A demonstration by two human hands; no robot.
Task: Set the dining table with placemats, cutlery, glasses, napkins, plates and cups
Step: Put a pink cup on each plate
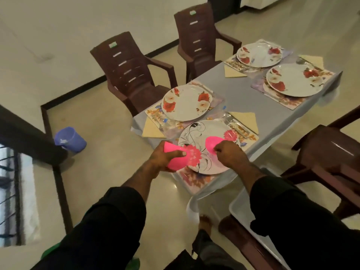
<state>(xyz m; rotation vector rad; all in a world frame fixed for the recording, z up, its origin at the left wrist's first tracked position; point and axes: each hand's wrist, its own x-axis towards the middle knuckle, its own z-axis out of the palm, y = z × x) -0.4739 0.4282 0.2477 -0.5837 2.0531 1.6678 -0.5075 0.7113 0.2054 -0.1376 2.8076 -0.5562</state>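
The left hand (pixel 167 156) has its fingers curled round a pink cup (pixel 176 157), which lies tipped on its side in the air over the near edge of the counter (pixel 243 98). Its long axis runs roughly left to right, though which end is the mouth I cannot tell. The right hand (pixel 227 152) pinches the rim of a second pink cup (pixel 212 144), which hangs over the nearest plate (pixel 206 151) with its rounded end tilted away and to the left.

4 places already carry a placemat, a plate and a folded napkin; the cups look like the remaining step. To do it well, each cup should be turned upright, mouth up, before it comes down, and set on bare placemat (pixel 251 136) beside the plate rather than on it. The clear glass (pixel 230 118) by the yellow napkin (pixel 246 119) is hard to see and easily knocked, so the right hand should lower slowly there.
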